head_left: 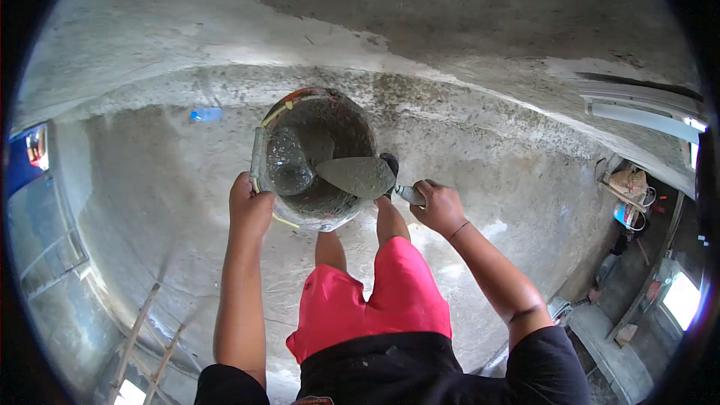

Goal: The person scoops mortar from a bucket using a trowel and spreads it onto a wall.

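A round bucket point(345, 127), crusted with grey mortar, is in front of my legs with its mouth facing up toward me. Wet grey mortar point(291, 172) lies inside. At the bucket's left side my left hand point(251, 206) is closed on its edge, beside a narrow mortar-coated strip point(258, 151); whether that strip is a handle or a separate tool I cannot tell. My right hand point(439, 208) grips the handle of a pointed trowel point(358, 177). The trowel's blade points left over the bucket's mouth, flat side up, and hides part of the inside.
A wall point(420, 0) with a darker, damp-looking upper area rises ahead. On the concrete floor point(165, 202) lies a blue plastic bottle point(206, 114) near the wall's foot. Wooden poles point(135, 334) lean at lower left. Containers point(628, 210) and debris stand at right.
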Motion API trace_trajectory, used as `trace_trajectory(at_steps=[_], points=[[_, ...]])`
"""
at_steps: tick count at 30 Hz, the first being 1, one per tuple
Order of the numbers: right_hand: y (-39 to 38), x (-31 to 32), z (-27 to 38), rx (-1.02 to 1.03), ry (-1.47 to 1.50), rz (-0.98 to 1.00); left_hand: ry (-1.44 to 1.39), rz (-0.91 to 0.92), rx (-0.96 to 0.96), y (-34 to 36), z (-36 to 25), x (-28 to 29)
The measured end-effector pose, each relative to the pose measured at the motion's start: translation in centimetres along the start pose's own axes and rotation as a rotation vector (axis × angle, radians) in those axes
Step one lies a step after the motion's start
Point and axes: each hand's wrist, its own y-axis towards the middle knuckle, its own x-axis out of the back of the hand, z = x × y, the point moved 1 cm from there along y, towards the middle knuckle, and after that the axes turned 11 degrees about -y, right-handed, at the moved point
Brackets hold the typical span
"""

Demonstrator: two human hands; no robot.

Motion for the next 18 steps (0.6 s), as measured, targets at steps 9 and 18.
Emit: trace_trajectory(at_steps=[9, 18], points=[[3.2, -2.7, -5.7, -0.075, -0.090, 0.021, -0.372, 0.002, 0.097, 4.2, 7.1, -6.6], [7.4, -0.6, -7.4, 0.002, -0.082, -0.142, -0.232, -0.167, 0.132, 7.0, 11.6, -7.1]])
